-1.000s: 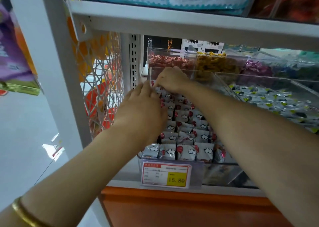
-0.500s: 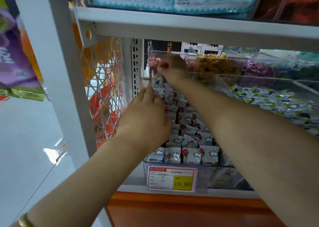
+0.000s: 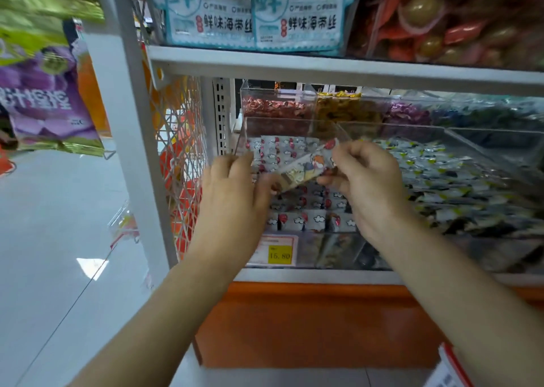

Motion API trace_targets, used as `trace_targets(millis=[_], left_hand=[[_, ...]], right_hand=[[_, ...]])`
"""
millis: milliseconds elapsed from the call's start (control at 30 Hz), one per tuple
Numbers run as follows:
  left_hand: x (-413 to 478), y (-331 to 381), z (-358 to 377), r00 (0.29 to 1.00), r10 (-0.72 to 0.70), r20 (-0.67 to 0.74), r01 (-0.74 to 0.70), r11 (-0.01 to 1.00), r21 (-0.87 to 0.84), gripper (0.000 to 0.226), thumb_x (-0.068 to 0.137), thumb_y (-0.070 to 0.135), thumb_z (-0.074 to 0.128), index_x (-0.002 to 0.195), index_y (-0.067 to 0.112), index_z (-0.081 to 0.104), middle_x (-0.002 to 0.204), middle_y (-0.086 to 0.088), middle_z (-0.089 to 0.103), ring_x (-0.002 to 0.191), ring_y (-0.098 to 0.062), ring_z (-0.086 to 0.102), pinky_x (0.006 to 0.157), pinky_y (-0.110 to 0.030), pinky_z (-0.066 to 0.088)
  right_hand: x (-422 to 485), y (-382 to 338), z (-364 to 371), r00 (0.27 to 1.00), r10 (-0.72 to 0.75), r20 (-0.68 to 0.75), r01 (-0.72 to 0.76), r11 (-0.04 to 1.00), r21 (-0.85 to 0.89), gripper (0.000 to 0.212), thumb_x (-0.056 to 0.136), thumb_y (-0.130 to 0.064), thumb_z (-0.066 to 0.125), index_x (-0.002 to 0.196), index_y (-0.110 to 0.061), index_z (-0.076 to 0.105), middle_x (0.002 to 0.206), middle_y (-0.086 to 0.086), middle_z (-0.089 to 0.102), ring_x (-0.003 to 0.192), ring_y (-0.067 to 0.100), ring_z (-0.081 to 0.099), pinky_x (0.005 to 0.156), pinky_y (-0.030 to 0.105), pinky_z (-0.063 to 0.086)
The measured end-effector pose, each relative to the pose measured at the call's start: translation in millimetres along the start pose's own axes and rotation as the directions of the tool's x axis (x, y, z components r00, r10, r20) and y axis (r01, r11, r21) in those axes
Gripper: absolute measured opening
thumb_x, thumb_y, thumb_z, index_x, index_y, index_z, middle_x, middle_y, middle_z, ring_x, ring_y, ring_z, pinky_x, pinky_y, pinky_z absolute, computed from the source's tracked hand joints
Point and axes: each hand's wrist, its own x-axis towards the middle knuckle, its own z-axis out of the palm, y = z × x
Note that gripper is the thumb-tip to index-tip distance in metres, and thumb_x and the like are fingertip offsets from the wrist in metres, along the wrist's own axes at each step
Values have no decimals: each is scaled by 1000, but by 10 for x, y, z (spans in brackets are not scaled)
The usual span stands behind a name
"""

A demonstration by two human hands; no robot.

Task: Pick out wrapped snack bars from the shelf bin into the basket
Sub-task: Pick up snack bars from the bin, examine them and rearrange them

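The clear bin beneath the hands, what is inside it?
Rows of wrapped snack bars with cloud and red prints fill the clear bin. The left hand and right hand, holding one bar, cover the middle rows.

I see snack bar pinched between left hand and right hand, over shelf bin; price tag at bin's 6 o'clock, neighbour bin at 3, back bins at 12.

White shelf, clear bins of wrapped snacks
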Motion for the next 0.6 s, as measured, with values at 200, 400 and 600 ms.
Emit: trace_targets(millis=[200,400,600], left_hand=[[-208,46,-88,979,-123,163,187,864,-467,18,96,31,44,89,29,60,72,7,61,61,3,55,52,-14,42],[-233,72,-137,956,-161,245,282,726,-627,27,96,40,40,91,17,53,56,5,56,47,-9,49,40,-19,37],[-242,50,-122,898,-154,412,439,381,-814,28,93,42,43,73,22,45,52,6,39,43,-9,31,38,-18,27]], right_hand=[[-393,-100,-155,976,206,68,-216,896,388,16,92,-6,54,77,-3,60,78,9,61,54,10,64,55,21,53],[-439,-102,-241,922,326,209,-386,717,581,7,85,0,57,81,0,63,68,10,67,58,14,67,54,20,55],[-432,-54,-286,907,346,239,-418,682,600,11,64,1,63,75,2,64,67,12,69,61,16,69,53,19,55]])
